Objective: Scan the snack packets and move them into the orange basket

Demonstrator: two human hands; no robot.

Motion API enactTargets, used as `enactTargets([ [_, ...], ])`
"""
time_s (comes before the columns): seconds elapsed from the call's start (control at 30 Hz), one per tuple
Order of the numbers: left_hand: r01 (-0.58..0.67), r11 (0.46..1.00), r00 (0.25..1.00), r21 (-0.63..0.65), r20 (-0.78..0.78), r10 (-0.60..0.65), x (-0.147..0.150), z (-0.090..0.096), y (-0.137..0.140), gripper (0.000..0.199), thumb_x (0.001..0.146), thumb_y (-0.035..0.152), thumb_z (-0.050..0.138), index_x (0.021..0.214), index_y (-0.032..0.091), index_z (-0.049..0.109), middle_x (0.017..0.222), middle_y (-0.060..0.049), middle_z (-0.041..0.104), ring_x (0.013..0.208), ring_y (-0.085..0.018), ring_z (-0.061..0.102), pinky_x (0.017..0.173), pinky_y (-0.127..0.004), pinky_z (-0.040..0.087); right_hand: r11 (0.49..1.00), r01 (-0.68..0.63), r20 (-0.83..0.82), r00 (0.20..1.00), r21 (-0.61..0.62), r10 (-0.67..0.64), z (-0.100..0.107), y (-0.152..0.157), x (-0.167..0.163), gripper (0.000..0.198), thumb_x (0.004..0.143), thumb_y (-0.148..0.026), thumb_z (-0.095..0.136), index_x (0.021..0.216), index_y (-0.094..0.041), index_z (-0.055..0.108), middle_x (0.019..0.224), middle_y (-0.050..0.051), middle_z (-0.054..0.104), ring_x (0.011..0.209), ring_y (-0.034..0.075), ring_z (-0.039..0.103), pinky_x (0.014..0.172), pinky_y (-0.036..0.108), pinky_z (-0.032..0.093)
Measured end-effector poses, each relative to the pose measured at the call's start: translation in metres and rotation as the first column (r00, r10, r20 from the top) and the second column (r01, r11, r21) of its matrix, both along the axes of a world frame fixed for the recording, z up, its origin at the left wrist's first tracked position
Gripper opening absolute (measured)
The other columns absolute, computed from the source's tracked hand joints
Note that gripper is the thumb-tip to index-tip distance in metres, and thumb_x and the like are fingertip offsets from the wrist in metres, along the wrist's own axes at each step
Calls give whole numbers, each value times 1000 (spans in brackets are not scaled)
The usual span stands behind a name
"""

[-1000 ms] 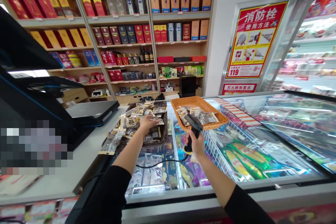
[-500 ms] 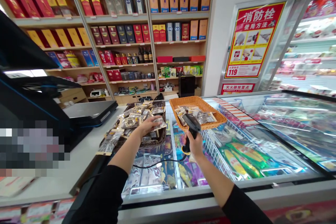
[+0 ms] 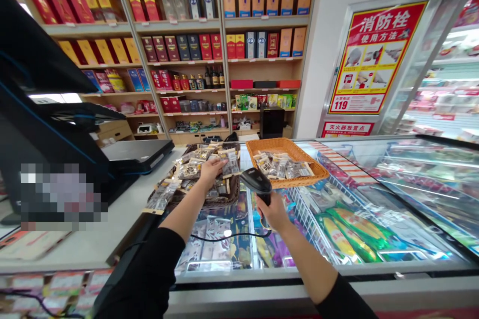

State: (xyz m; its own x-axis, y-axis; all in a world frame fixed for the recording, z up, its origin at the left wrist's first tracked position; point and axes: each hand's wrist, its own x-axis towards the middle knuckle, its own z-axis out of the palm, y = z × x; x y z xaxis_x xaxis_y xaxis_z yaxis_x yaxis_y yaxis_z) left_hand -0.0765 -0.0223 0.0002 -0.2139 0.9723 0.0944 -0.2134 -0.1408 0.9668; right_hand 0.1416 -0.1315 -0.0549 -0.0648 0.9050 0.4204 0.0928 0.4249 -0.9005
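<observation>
My right hand (image 3: 276, 212) is wrapped round the grip of a black barcode scanner (image 3: 256, 179). Its head points left, and a dark cable runs from the handle. My left hand (image 3: 211, 173) pinches a clear-and-beige snack packet (image 3: 230, 160) at the right side of a dark wicker basket (image 3: 234, 199) heaped with similar packets. One packet (image 3: 162, 198) hangs over that basket's front left edge. Right of it, beyond the scanner, an orange wicker basket (image 3: 314, 164) holds several packets of the same look.
Both baskets sit on a glass-topped chest freezer (image 3: 374, 172) containing bagged goods. To the left, a black checkout machine (image 3: 45, 109) with a flat scale plate (image 3: 142, 152) stands on a white counter (image 3: 123, 224). Shelves of boxed goods (image 3: 179, 60) line the back.
The scanner has swung left, from over the orange basket towards the packet in my left hand. That packet now stands more upright. The view has shifted slightly left.
</observation>
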Motion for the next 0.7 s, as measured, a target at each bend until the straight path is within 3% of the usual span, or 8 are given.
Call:
enactTargets([
  [0.5, -6, 998, 1000, 56, 22, 5, 4, 5, -2, 51, 40, 38, 88, 71, 15, 56, 63, 3, 60, 59, -8, 57, 54, -18, 41, 996, -36, 48, 998, -86, 41, 2, 1, -3, 29, 81, -46, 54, 70, -20, 55, 37, -4, 48, 32, 13, 44, 38, 25, 36],
  [0.6, -10, 998, 1000, 65, 8, 10, 3, 3, -3, 51, 40, 39, 88, 71, 15, 55, 61, 4, 59, 57, -8, 56, 53, -18, 41, 994, -48, -30, 999, -94, 45, 1, 2, -3, 30, 80, -48, 56, 71, -19, 55, 37, -5, 47, 31, 12, 43, 37, 24, 35],
  [0.7, -19, 996, 998, 88, -52, 23, 3, 5, -3, 51, 41, 40, 87, 73, 15, 56, 63, 3, 61, 55, -8, 55, 51, -19, 39, 992, -67, -209, 977, -109, 43, 2, 5, 0, 31, 77, -50, 60, 77, -19, 55, 42, -6, 48, 32, 11, 43, 37, 24, 35],
])
